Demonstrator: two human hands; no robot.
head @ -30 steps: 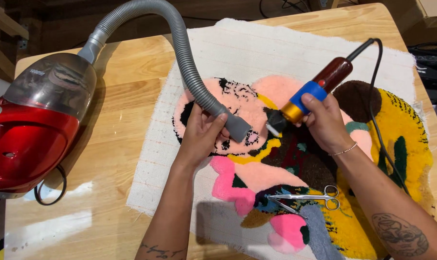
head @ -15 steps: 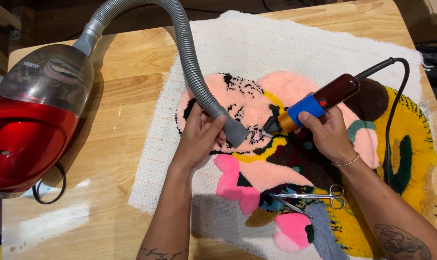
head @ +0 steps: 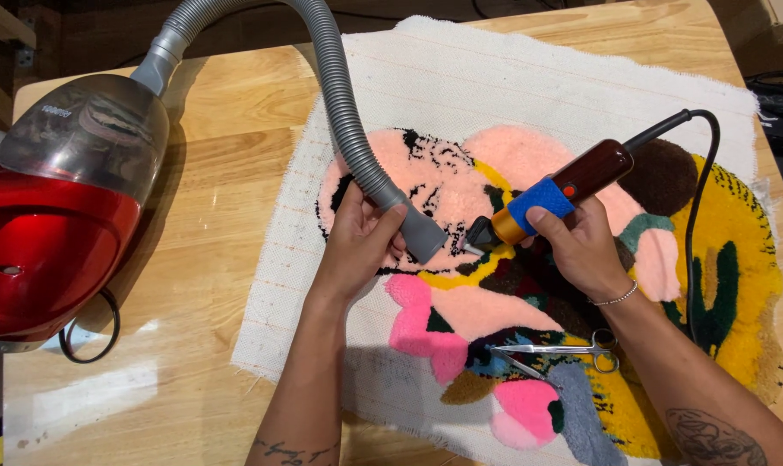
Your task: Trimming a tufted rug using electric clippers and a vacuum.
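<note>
The left hand is closed around the grey hose just above its nozzle, whose tip rests on the pink pile of the tufted rug, which covers the right half of the desk. The right hand grips an electric trimmer by its blue band, blade on the rug just beside the nozzle. The red vacuum cleaner sits at the desk's left edge. Scissors lie on the rug near the front edge.
</note>
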